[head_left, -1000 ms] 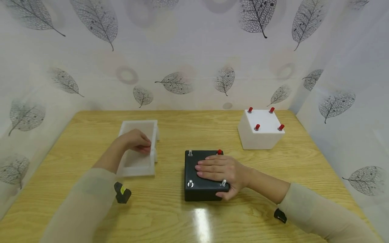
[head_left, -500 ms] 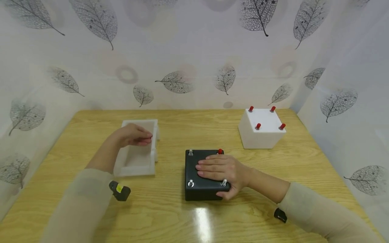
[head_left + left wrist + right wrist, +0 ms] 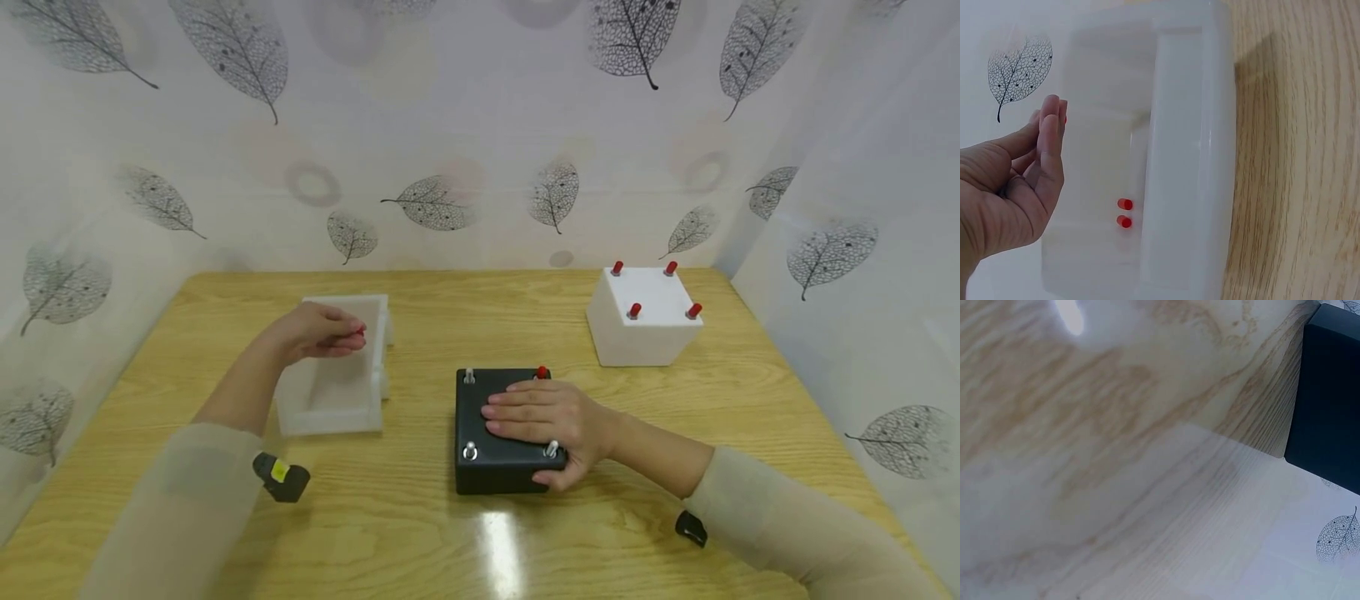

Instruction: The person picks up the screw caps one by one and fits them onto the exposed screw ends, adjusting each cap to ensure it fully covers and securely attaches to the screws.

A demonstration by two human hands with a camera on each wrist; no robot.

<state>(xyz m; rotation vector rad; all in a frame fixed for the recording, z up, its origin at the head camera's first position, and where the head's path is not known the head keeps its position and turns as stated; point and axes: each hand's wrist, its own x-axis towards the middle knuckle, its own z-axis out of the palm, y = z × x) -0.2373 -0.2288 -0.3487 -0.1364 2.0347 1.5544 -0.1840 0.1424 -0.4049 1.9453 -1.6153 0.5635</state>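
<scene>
My left hand (image 3: 322, 329) hovers over the open white tray (image 3: 378, 367) and pinches a small red cap (image 3: 362, 332) between thumb and fingertips. In the left wrist view the left hand (image 3: 1022, 181) is beside the tray (image 3: 1191, 156), with two more red caps (image 3: 1124, 212) lying inside. My right hand (image 3: 543, 417) rests flat on top of the black box (image 3: 487, 471), fingers straight, thumb against its near right side. The box has one red cap (image 3: 542, 372) at its far right corner and bare metal posts (image 3: 469, 452) at the others.
A white cube (image 3: 645, 333) with several red-capped posts stands at the back right of the wooden table (image 3: 420, 542). Patterned curtain walls close in the table on three sides. The right wrist view shows only table grain and the black box's edge (image 3: 1329, 406).
My left hand has risen out of the tray and drawn back a little, now with a red cap at its fingertips. The right hand and black box have stayed put.
</scene>
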